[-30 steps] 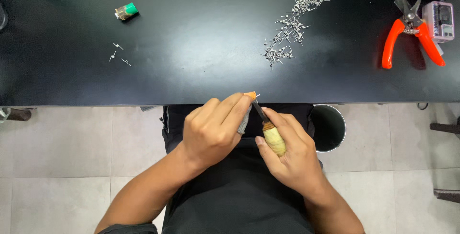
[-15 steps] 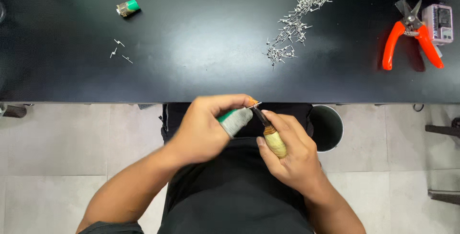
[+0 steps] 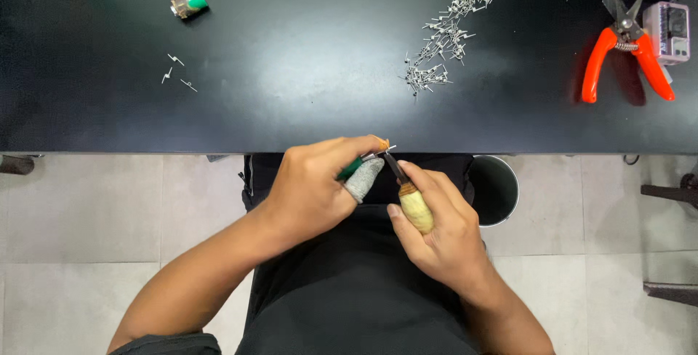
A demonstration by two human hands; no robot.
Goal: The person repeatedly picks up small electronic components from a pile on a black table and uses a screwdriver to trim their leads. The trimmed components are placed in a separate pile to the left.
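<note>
A small green part [image 3: 351,168] is pinched in the left hand [image 3: 316,191] over the lap, probably so the tip is kept steady. The wooden-handled tool [image 3: 414,206] is gripped by the right hand [image 3: 443,235], its blade angled at the part; the contact itself can't quite be made out. More metal pins [image 3: 454,28] are left piled on the black table [image 3: 291,71], with orange cutters [image 3: 625,61] parked off to the side.

A matt black table [image 3: 291,108] is seen; bright metal pins [image 3: 451,28] are heaped on it. Glossy orange plastic is noted on the cutter handles [image 3: 598,64]; pale wood on the tool handle [image 3: 416,210].
</note>
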